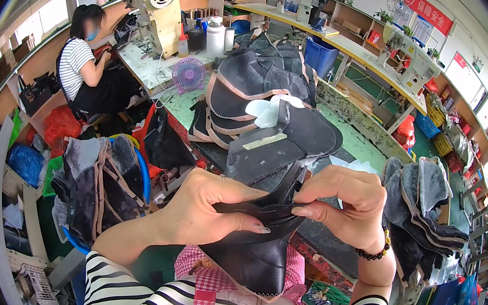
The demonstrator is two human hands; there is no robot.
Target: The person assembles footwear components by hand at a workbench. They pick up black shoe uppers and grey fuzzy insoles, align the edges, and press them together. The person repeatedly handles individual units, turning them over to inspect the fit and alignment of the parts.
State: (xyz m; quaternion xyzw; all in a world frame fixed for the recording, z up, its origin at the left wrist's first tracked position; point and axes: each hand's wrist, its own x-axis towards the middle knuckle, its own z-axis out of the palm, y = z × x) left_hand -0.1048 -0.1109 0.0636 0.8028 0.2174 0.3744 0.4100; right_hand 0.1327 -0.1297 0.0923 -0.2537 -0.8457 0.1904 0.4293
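A black leather boot upper [253, 261] hangs in front of my apron, its zigzag-cut lower edge toward me. My left hand [214, 206] grips its folded top edge between thumb and fingers. Close by on the right, my right hand [341, 200] pinches the same edge, fingertips near a narrow black strip. Whether it also holds something small is hidden. Just beyond my hands, a flat black boot piece [282, 136] lies on the bench with a pale strip on it. White translucent pieces [265, 111] rest on the stack of black uppers [247, 74] behind.
Fleece-lined pieces hang in a pile [92, 189] at left and another pile [416, 196] at right. A small purple fan [189, 75] stands by a white bottle [214, 39] and a sewing machine [154, 13]. A seated co-worker [88, 68] is at far left.
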